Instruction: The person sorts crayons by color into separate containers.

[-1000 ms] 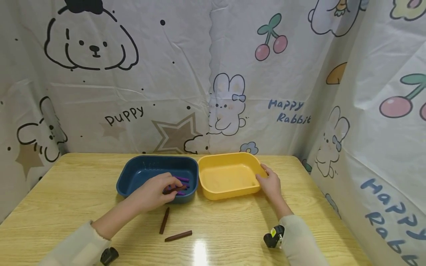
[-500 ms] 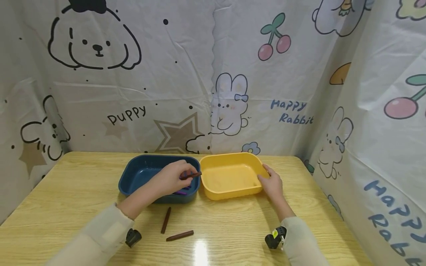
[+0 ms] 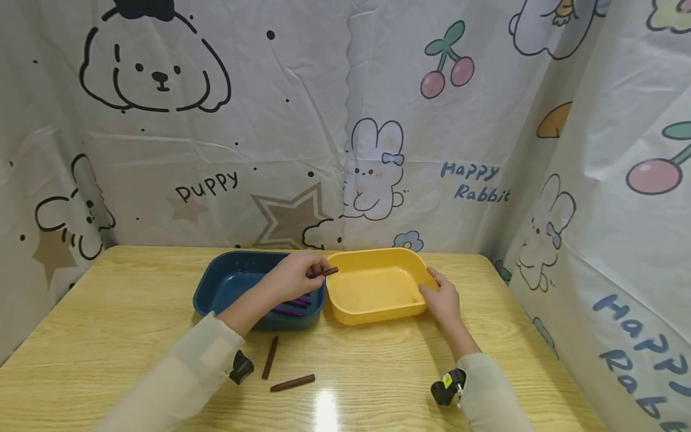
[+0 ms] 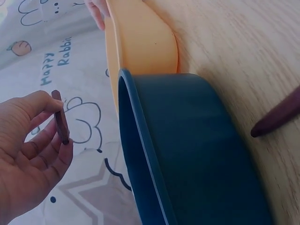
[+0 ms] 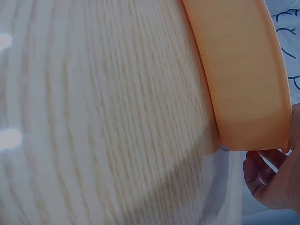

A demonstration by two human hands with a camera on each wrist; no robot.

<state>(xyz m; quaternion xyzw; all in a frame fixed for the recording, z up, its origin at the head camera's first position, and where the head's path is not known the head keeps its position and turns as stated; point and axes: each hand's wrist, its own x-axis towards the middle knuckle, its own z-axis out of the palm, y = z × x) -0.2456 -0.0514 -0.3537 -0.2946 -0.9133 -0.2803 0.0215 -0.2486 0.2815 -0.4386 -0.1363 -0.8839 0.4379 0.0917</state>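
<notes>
Between the thumb and fingertips of my left hand point(image 3: 294, 276) I pinch a brown crayon point(image 3: 328, 272), raised over the right end of the dark blue bin point(image 3: 207, 288). In the head view the crayon's tip overlaps the left rim of the yellow bin point(image 3: 372, 287). The left wrist view shows the same crayon point(image 4: 61, 119) held above the blue rim. Several purple crayons point(image 3: 288, 311) lie inside the blue bin, partly hidden by my left hand and forearm. My right hand point(image 3: 444, 298) grips the yellow bin's right rim, thumb inside and fingers outside.
Two brown crayons, one slanted upright point(image 3: 270, 358) and one lying sideways point(image 3: 293, 383) in the head view, rest on the wooden table point(image 3: 378, 378) in front of the blue bin. The bins stand side by side near a printed curtain point(image 3: 291, 132) at the back.
My left hand has lifted the brown crayon up from inside the blue bin and moved right, to the yellow bin's left rim. My right hand stays on the yellow bin.
</notes>
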